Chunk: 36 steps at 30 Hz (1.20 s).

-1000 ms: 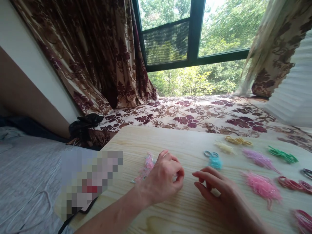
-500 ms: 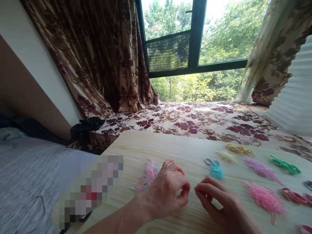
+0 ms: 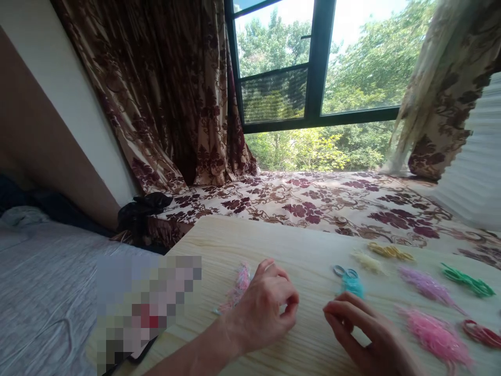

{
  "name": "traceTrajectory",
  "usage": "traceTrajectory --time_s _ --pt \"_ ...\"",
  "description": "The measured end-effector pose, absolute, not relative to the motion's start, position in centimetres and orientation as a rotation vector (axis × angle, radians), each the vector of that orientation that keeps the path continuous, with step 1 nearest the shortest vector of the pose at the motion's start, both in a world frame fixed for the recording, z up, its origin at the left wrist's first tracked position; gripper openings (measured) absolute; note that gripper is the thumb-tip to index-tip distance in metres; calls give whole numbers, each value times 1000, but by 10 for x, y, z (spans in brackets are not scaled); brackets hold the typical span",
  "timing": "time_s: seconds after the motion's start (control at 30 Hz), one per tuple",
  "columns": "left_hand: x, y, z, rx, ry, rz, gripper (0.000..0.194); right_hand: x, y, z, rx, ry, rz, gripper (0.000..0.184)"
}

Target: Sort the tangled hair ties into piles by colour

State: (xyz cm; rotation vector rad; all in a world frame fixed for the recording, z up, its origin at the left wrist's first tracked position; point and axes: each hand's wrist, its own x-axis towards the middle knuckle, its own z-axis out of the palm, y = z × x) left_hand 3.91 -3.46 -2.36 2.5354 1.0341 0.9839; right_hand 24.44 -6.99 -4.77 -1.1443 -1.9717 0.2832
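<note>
My left hand (image 3: 270, 300) is above the middle of the wooden table, thumb and forefinger pinched together in a ring. Any small thing between those fingertips is too fine to make out. Beside and partly behind this hand lies a loose pile of mixed pink and pale bands (image 3: 241, 284). My right hand (image 3: 362, 326), apart from the left, also has thumb and forefinger tips together; what they hold, if anything, cannot be seen. Just beyond it sits a turquoise bundle of thin bands (image 3: 352, 283), with blue-grey rings (image 3: 345, 271) at its far end.
On the table (image 3: 219, 235), right side, lie yellow bands (image 3: 391, 251), a cream bundle (image 3: 369, 262), a purple bundle (image 3: 426, 284), green bands (image 3: 468, 280), a pink bundle (image 3: 438, 334) and red bands (image 3: 481, 334). A blurred-out patch (image 3: 152, 308) covers the left edge.
The view has tilted upward. My hands came closer together at first, then drew apart again, the right one moving right. Both keep their pinched shape.
</note>
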Motion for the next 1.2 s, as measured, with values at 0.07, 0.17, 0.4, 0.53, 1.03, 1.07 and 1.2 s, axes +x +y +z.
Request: traceTrajectory --time_s 0.07,0.17,0.4,0.53,1.03,1.07,1.2 --pt "39 -34 -25 2540 1035 980 13 245 -70 -48 -1146 -1961 295 17" --pt "39 -34 -26 2546 1035 982 13 245 -69 -47 -1148 -1938 295 18" --pt "38 -32 -27 2543 1050 1007 14 246 -68 -48 -1157 -1921 263 20" --pt "38 -32 -28 2545 1054 1011 14 248 -66 -48 -1133 -1976 231 19" --pt "38 -29 -27 2546 1045 1022 15 248 -67 -48 -1172 -1969 261 21" --pt "38 -29 -27 2547 1044 1024 16 248 -68 -48 -1177 -1956 269 21" --pt "37 -30 -28 2548 1040 1023 16 248 -68 -50 -1179 -1941 269 21"
